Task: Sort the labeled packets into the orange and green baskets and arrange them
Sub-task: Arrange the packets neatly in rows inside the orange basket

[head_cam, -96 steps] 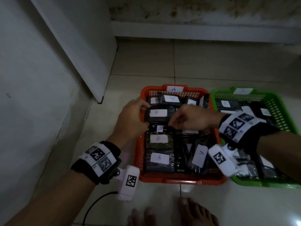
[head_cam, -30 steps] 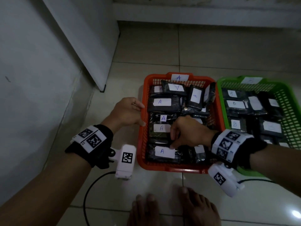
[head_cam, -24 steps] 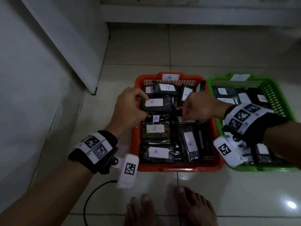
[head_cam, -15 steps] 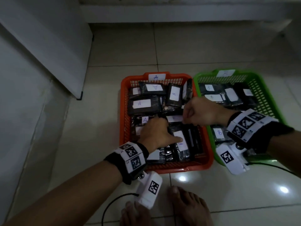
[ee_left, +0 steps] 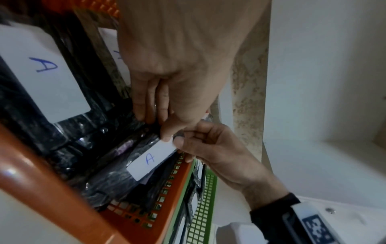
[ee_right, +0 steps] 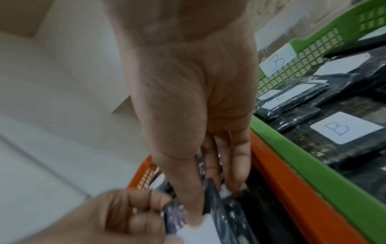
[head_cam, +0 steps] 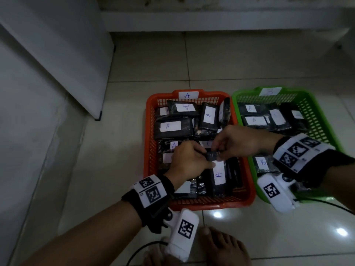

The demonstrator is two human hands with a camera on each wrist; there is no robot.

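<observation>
The orange basket (head_cam: 211,205), tagged A, holds several black packets with white A labels. The green basket (head_cam: 311,120) to its right holds packets labelled B. Both hands meet over the middle of the orange basket at the far end of one lengthwise A packet (head_cam: 219,177). My left hand (head_cam: 206,159) curls its fingers on that end, thumb by the label (ee_left: 150,159). My right hand (head_cam: 218,150) pinches the same end between thumb and fingers (ee_right: 236,178). The packet's near end lies among the other packets.
Both baskets stand side by side on a pale tiled floor. Bare feet (head_cam: 221,246) and a black cable (head_cam: 142,248) lie just in front of the orange basket. A white panel (head_cam: 76,64) leans at the left, and a wall ledge runs along the back.
My left hand has come off the basket's left rim, gone into the basket and shifted right to the packet's far end. My right hand has dropped slightly to meet it there.
</observation>
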